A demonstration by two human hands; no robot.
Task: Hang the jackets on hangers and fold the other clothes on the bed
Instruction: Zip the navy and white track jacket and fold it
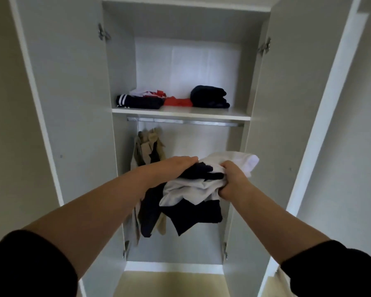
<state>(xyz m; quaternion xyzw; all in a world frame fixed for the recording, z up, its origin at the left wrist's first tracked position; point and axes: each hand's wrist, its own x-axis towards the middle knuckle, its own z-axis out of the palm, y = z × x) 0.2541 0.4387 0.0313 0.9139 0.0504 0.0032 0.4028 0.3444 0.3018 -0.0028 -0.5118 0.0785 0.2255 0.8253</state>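
Both hands are out in front of the open wardrobe (pixel 73 103), holding one bundle of clothes (pixel 193 189) of white and dark navy pieces. The right hand (pixel 231 179) has its fingers curled tight into the bundle's right side and looks to take most of the weight. The left hand (pixel 176 166) lies flat on top at the left with fingers straight, pressing rather than clutching. The bundle runs roughly left to right between the hands, with loose dark ends dangling below. It hangs in front of the lower compartment, under the rail (pixel 201 122) and just right of the beige jacket (pixel 148 144) hanging at the rail's left end; whether they touch can't be told. The key relation is that the shelf (pixel 201 114) sits above and ahead of the grip. It carries a striped navy piece (pixel 137 101), a red piece (pixel 178 101) and a dark folded stack (pixel 210 97). The bundle looks bunched, not folded, so it likely needs the bed, which is out of view. If it goes to the shelf instead, the move is up and forward, and the dangling ends could snag on the rail.
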